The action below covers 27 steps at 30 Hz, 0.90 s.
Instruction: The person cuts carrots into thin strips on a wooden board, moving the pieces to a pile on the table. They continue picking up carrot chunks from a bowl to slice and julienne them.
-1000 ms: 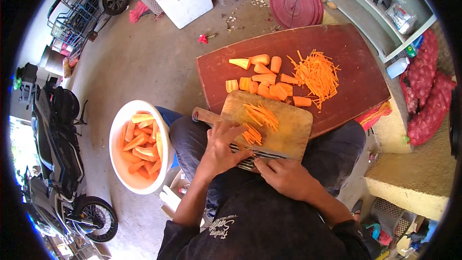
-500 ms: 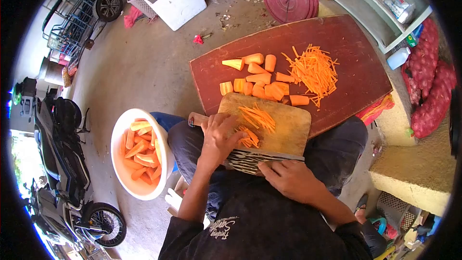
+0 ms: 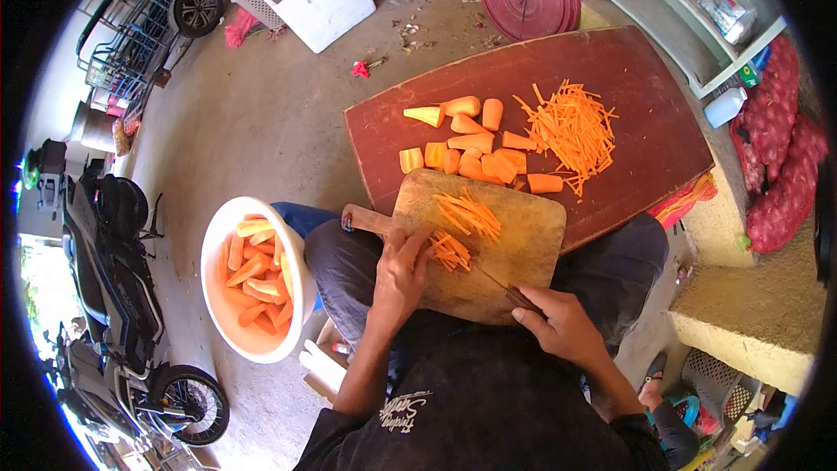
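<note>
On my lap lies a wooden cutting board [image 3: 523,227] with a handle at its left. Two small bunches of carrot strips [image 3: 468,213] rest on it. My left hand [image 3: 403,272] is on the board, fingers bent loosely and close together, at the left end of the lower bunch. Whether its fingertips touch the strips is hard to see. My right hand [image 3: 561,324] grips the handle of a knife [image 3: 495,280]. The blade shows almost edge-on, its tip at the lower carrot strips.
Beyond the board, a dark red tabletop [image 3: 645,122] bears several carrot chunks [image 3: 471,142] and a heap of carrot strips [image 3: 571,129]. A white tub [image 3: 214,296] of peeled carrots stands left. Motorcycles [image 3: 113,279] are parked farther left; red mesh sacks [image 3: 789,183] lie right.
The knife has turned from showing its broad patterned blade along the board's near edge to nearly edge-on. My right hand moved right onto its handle; my left hand's fingers drew closer together.
</note>
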Available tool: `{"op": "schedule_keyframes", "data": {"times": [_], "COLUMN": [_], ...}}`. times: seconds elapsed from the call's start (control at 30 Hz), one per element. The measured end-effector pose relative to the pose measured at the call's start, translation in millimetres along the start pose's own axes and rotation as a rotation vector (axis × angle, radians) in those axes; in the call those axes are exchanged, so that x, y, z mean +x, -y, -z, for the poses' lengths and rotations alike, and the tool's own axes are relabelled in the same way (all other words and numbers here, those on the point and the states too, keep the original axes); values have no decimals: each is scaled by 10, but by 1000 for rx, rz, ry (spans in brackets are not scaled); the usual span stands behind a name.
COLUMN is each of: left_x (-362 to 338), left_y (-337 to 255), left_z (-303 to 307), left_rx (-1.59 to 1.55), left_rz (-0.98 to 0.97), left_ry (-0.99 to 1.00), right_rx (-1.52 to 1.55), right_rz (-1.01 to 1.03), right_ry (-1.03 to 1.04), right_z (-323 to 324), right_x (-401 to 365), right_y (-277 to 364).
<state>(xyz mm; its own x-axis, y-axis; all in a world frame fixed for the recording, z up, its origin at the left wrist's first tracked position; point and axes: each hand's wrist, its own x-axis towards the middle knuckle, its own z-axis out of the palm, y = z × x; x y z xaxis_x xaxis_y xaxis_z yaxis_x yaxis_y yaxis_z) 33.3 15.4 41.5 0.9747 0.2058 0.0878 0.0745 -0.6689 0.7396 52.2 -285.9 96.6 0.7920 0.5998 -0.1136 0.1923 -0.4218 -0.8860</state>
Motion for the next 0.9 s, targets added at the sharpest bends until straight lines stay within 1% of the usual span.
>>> {"op": "schedule_keyframes", "data": {"times": [0.1, 0.2, 0.3, 0.4, 0.5, 0.6, 0.7, 0.8, 0.9], "left_x": [-16, 9, 50, 73, 136, 165, 157, 135, 123], "left_y": [17, -89, -130, -82, -53, 36, 49, -9, 34], "left_z": [-18, -5, -102, -170, -182, -210, -206, -188, -209], "left_rx": [21, 220, 303, 339, 320, 307, 308, 264, 283], "left_rz": [-123, -307, -450, -453, -459, -513, -486, -445, -477], "left_ry": [-34, 1, -11, 30, 85, 77, 71, 72, 69], "right_rx": [141, 132, 150, 147, 182, 185, 175, 208, 264], "right_rz": [-198, -156, -181, -199, -234, -198, -225, -120, -192], "right_ry": [27, -37, -1, 32, -3, -44, -37, -56, 29], "right_z": [92, 56, 82, 76, 41, 27, 72, 23, 20], "right_x": [-2, -19, 25, 48, 25, 6, 7, 4, 12], "right_y": [99, -2, 82, 95, 48, -45, -17, -129, -161]}}
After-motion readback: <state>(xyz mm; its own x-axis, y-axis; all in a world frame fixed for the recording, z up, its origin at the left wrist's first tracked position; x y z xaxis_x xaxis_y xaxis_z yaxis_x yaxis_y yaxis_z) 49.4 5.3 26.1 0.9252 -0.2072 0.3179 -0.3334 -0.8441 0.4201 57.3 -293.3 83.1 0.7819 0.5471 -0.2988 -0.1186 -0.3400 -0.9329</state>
